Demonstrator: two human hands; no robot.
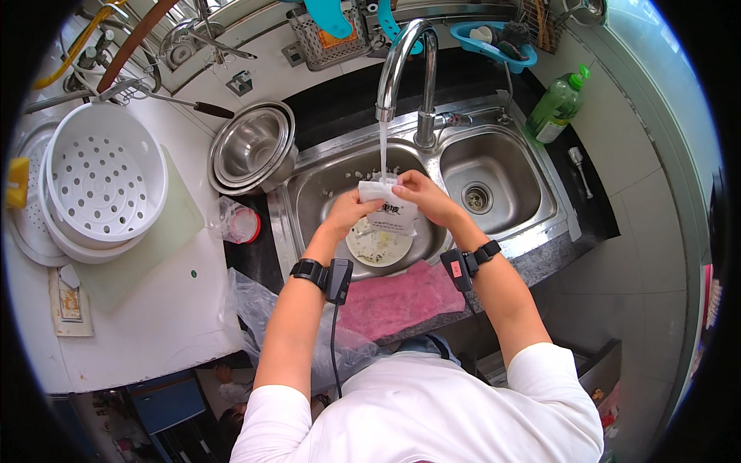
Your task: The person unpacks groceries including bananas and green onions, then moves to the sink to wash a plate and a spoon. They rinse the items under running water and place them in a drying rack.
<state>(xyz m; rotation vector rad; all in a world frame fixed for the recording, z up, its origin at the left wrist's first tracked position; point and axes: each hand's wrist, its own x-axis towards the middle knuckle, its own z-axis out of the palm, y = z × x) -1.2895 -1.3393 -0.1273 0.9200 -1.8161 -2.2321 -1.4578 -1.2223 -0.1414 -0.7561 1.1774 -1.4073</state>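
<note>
Between my two hands is a white printed packet (392, 215), held over the larger basin of the stainless steel sink (312, 194). My left hand (349, 209) pinches its left edge, thumb in front. My right hand (425, 197) grips its upper right edge between thumb and fingers. A stream of water from the chrome faucet (386, 87) runs down at the packet's top edge; whether it enters the packet is hard to tell. Below lies a pale round dish (379, 252) with dark bits on it, partly hidden by the packet. White scraps (359, 175) lie behind in the basin.
Nested steel bowls (255, 147) and a clear red-rimmed jar (246, 224) stand left of the sink. A pink cloth (399, 301) covers the front edge beside a plastic bag (255, 312). Green soap bottle (556, 110) stands right. A person's hand (222, 373) shows at lower left.
</note>
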